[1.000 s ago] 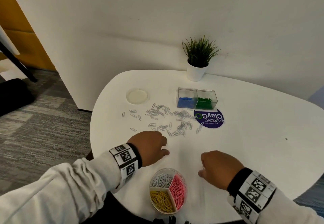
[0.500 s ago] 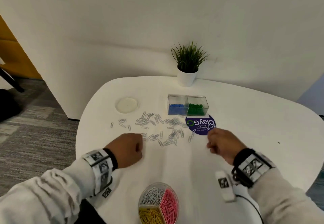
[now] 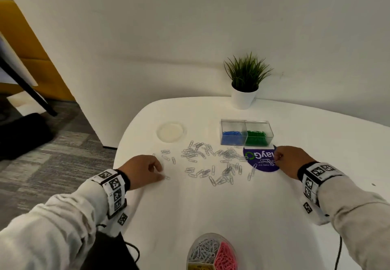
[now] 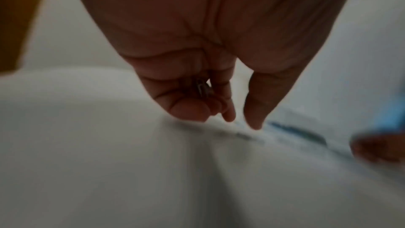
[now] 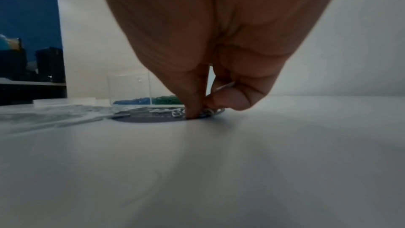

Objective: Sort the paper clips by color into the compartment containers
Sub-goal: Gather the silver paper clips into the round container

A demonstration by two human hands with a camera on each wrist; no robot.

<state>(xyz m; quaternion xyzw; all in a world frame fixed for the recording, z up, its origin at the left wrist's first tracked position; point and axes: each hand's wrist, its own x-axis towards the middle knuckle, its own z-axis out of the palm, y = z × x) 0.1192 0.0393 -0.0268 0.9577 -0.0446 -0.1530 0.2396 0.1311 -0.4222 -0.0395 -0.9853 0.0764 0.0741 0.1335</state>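
Observation:
Several white paper clips (image 3: 211,165) lie scattered across the middle of the white table (image 3: 211,206). My left hand (image 3: 162,174) is at the pile's left edge, thumb and forefinger down beside a single clip (image 3: 167,177). In the left wrist view its curled fingers hold clips (image 4: 202,87) against the palm. My right hand (image 3: 275,160) pinches a clip on the purple sticker (image 3: 261,164), with another clip (image 5: 225,86) tucked in its curled fingers. A clear box (image 3: 245,121) holds blue and green clips. The round container (image 3: 191,248) near me holds white, pink and yellow clips.
A round clear lid (image 3: 171,132) lies at the back left of the pile. A potted plant (image 3: 244,88) stands by the wall behind the clear box. The table's left edge runs close to my left wrist, with carpet below. A cable (image 3: 338,252) hangs at the right.
Both hands have moved forward from beside the round container to the clip pile. The left went to its left edge, the right onto the purple sticker.

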